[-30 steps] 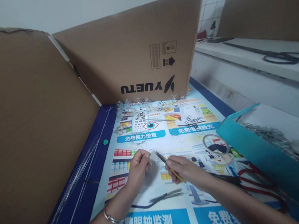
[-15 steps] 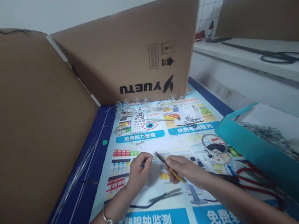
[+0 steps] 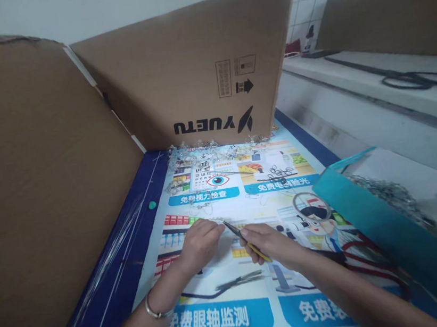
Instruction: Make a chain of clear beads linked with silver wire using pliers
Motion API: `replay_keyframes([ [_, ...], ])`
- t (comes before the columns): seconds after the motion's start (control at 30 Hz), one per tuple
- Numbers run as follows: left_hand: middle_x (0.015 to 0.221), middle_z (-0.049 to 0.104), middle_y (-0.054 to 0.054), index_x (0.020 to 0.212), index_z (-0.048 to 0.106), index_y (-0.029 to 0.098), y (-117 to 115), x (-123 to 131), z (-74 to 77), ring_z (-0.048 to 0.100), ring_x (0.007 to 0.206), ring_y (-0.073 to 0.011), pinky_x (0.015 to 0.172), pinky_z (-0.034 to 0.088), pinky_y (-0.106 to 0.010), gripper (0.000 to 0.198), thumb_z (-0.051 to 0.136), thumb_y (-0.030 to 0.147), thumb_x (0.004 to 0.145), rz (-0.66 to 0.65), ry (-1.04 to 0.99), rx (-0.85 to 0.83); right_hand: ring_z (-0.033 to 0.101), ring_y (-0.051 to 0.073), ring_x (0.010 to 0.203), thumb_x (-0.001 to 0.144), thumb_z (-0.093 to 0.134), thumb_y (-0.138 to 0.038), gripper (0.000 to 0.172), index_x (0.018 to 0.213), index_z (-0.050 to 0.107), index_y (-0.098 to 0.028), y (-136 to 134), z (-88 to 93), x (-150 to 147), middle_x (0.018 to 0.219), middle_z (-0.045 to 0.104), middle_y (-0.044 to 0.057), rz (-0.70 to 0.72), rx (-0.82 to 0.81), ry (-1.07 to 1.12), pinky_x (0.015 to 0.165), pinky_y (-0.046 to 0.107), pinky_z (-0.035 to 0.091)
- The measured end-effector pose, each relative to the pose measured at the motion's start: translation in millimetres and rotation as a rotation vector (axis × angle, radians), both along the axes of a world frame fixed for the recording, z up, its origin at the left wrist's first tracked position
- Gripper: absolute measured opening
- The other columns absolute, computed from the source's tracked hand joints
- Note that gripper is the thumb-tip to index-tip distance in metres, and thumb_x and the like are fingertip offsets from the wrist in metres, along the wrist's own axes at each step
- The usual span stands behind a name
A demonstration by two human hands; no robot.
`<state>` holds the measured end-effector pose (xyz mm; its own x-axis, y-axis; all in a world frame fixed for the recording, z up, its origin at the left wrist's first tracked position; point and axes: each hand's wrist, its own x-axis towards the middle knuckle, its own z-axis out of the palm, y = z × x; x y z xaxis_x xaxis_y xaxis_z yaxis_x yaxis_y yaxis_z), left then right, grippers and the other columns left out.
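My right hand [image 3: 271, 242] is closed around a pair of pliers [image 3: 233, 229] with dark jaws and a yellow handle. The jaws point up and left, their tips at the fingertips of my left hand [image 3: 204, 245]. That hand is pinched shut, back upward; a thin, pale wire-like bit shows by its fingertips, too small to make out. A bundle of short, thin wires [image 3: 240, 279] lies on the printed mat [image 3: 254, 287] below the hands. Small wire pieces [image 3: 204, 206] are scattered beyond my left hand, and a cluster of dark rings [image 3: 279, 174] lies further back.
Cardboard panels [image 3: 190, 70] stand behind and at left. A teal box [image 3: 387, 221] of metal wire pieces [image 3: 392, 197] is at right. Red-handled scissors [image 3: 369, 251] lie partly under my right forearm, near a tape roll [image 3: 311, 206]. Large black scissors [image 3: 404, 74] rest on the ledge.
My left hand has turned its back further upward and shifted slightly left. The plier tips now meet its fingertips, where a gap showed before. The view has shifted slightly.
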<state>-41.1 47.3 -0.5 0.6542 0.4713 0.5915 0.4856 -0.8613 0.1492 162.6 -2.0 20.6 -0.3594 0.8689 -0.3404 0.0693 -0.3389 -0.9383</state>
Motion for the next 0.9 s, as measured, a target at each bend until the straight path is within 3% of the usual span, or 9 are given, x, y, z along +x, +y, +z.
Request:
replay_keyframes([
  [0.23,0.068,0.058,-0.004,0.096,0.056,0.016,0.3,-3.9,1.0,0.05,0.065,-0.0146,0.062,0.037,-0.029,0.018,0.046,0.01,0.083,-0.026,0.101,0.174,0.043,0.007,0.043,0.081,0.04,-0.056,0.041,0.072,0.05,-0.017,0.1,-11.5,0.4,0.053,0.047,-0.004,0.027,0.087,-0.065,0.04,0.019,0.033],
  [0.37,0.069,0.059,-0.003,0.095,0.056,0.016,-0.9,-2.9,-0.5,0.049,0.065,-0.0144,0.063,0.037,-0.03,0.018,0.046,0.009,0.082,-0.038,0.053,0.112,0.04,0.007,0.042,0.084,0.034,-0.054,0.04,0.07,0.047,-0.019,-0.7,-12.9,0.1,0.053,0.045,-0.004,0.051,0.14,-0.121,0.04,0.02,0.032],
  [0.43,0.071,0.06,-0.003,0.091,0.057,0.017,-1.1,-1.1,0.6,0.051,0.068,-0.0143,0.067,0.039,-0.03,0.014,0.047,0.011,0.083,-0.054,-0.038,-0.043,0.041,0.008,0.044,0.086,0.032,-0.051,0.039,0.069,0.046,-0.019,0.2,-11.5,1.6,0.053,0.044,-0.004,0.058,0.215,-0.209,0.042,0.02,0.032],
  [0.57,0.08,0.059,-0.004,0.086,0.057,0.016,1.0,0.8,6.0,0.054,0.078,-0.0144,0.074,0.041,-0.029,0.015,0.042,0.02,0.088,-0.037,-0.276,-0.502,0.04,0.009,0.052,0.088,0.031,-0.044,0.035,0.067,0.043,-0.019,3.8,-6.4,7.4,0.056,0.043,-0.004,0.055,0.447,-0.434,0.05,0.021,0.031],
  [0.7,0.103,0.055,-0.008,0.102,0.054,0.018,5.3,0.0,6.8,0.051,0.098,-0.0176,0.083,0.041,-0.031,0.02,0.044,0.026,0.087,0.049,-0.419,-0.759,0.042,0.01,0.055,0.09,0.03,-0.04,0.032,0.068,0.042,-0.02,5.1,-0.9,11.5,0.058,0.044,-0.004,0.13,0.489,-0.485,0.052,0.021,0.03],
  [0.8,0.125,0.045,-0.009,0.118,0.048,0.022,7.3,-1.1,5.0,0.043,0.114,-0.0208,0.091,0.038,-0.033,0.037,0.052,0.028,0.082,-0.111,-0.416,-0.905,0.043,0.009,0.057,0.09,0.03,-0.038,0.032,0.066,0.04,-0.02,4.5,2.4,12.5,0.06,0.045,-0.004,0.247,0.514,-0.46,0.053,0.021,0.03],
  [0.9,0.119,0.051,-0.01,0.116,0.052,0.02,7.2,-2.4,4.9,0.047,0.108,-0.0207,0.09,0.038,-0.033,0.037,0.055,0.03,0.08,-0.252,-0.416,-1.17,0.043,0.009,0.057,0.091,0.03,-0.038,0.034,0.065,0.041,-0.019,5.1,4.4,13.6,0.061,0.046,-0.004,0.341,0.544,-0.443,0.054,0.021,0.03],
])
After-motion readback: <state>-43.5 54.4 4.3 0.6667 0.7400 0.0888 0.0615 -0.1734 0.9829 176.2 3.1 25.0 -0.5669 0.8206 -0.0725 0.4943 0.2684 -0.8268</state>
